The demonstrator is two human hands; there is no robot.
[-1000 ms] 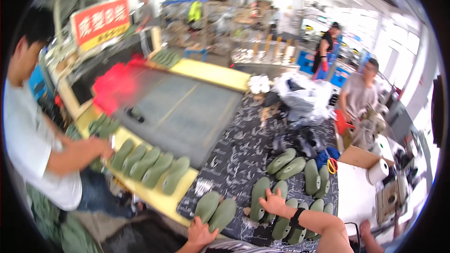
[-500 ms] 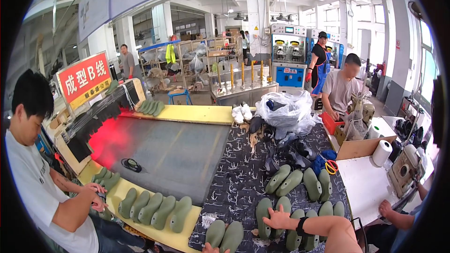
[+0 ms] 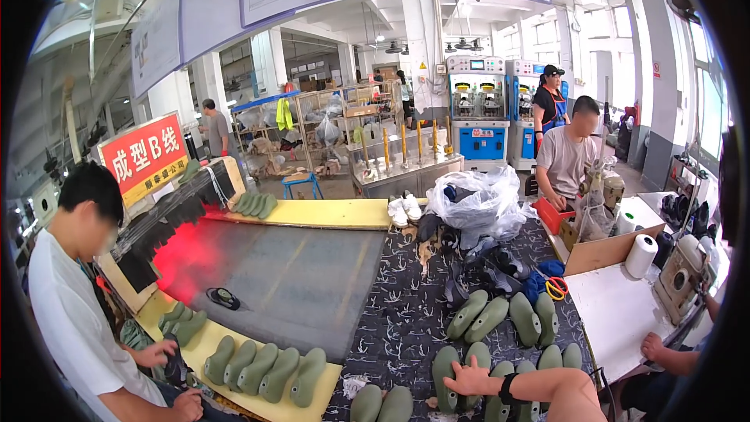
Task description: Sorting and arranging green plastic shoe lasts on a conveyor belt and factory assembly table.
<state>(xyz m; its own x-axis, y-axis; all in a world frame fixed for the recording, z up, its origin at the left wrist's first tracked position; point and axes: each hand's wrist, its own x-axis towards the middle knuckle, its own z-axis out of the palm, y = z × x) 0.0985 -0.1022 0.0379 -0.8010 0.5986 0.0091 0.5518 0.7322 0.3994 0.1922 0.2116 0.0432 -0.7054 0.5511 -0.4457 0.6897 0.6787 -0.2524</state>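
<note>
**Ana:** Fingers are spreading out flat down there — the right hand (image 3: 471, 379) is lying palm-down, open, on a green shoe last (image 3: 447, 366) at the near edge of the patterned table (image 3: 391, 320), pressing on it rather than clutching it.

**Ben:** And the left hand?

**Ana:** Not showing at all; it is sitting somewhere below the picture's lower edge. The right forearm is carrying a black wrist strap (image 3: 508, 388).

**Ben:** What is lying around that last?

**Ana:** More green lasts (image 3: 512, 319) are resting just behind it, farther up the table, and a pair (image 3: 381, 405) to its left is being cut off by the frame. Left of the table, a person in a white shirt (image 3: 66, 320) is handling something dark; I cannot tell what.
</note>
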